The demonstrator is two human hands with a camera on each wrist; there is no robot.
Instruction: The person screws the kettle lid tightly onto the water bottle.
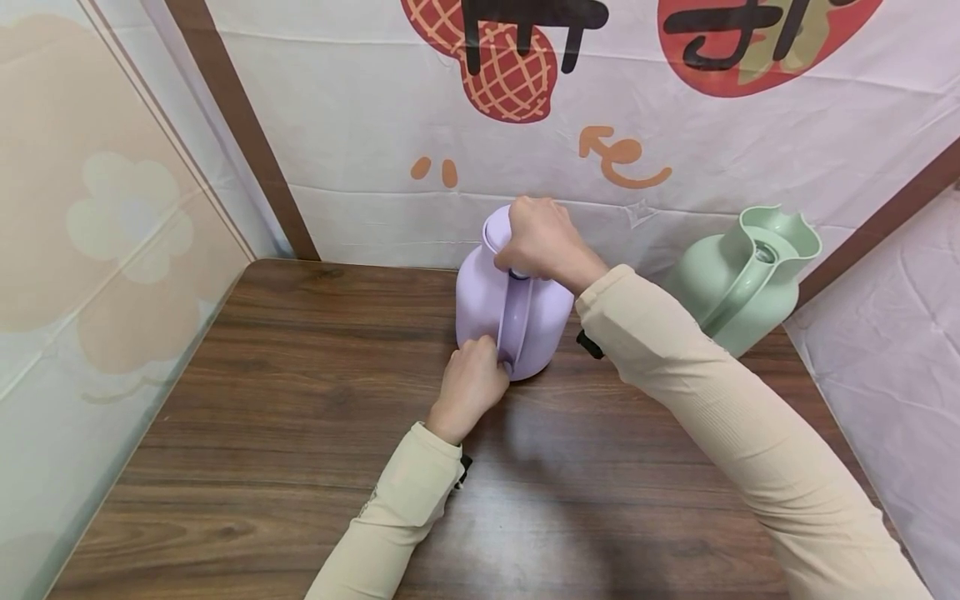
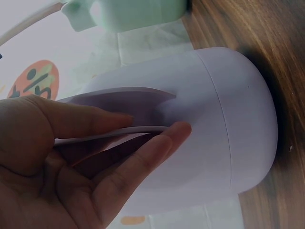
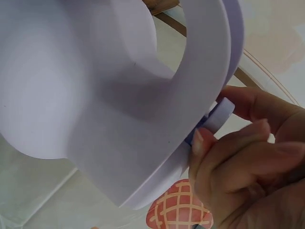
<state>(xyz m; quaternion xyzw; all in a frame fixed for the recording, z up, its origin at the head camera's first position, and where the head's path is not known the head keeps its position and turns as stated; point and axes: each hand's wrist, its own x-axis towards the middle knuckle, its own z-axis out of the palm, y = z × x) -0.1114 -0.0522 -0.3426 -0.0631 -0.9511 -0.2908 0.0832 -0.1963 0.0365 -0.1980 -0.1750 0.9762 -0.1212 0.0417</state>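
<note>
A pale purple thermos jug [image 1: 478, 300] stands upright on the table near the back wall, its handle [image 2: 143, 107] facing me. Low on that handle, my left hand [image 1: 471, 379] pinches its edge between thumb and fingertips. My right hand [image 1: 543, 242] is at the top of the jug and hides much of the mouth in the head view. Seen from the right wrist, its thumb and fingers pinch a small purple lid piece [image 3: 220, 116] at the top of the handle.
A light green thermos jug [image 1: 697, 267] of similar shape stands on the right, partly behind my right sleeve [image 1: 720, 408]. The brown wooden table [image 1: 300, 400] meets a printed cloth wall [image 1: 360, 225] at the back, with cloth walls along both sides.
</note>
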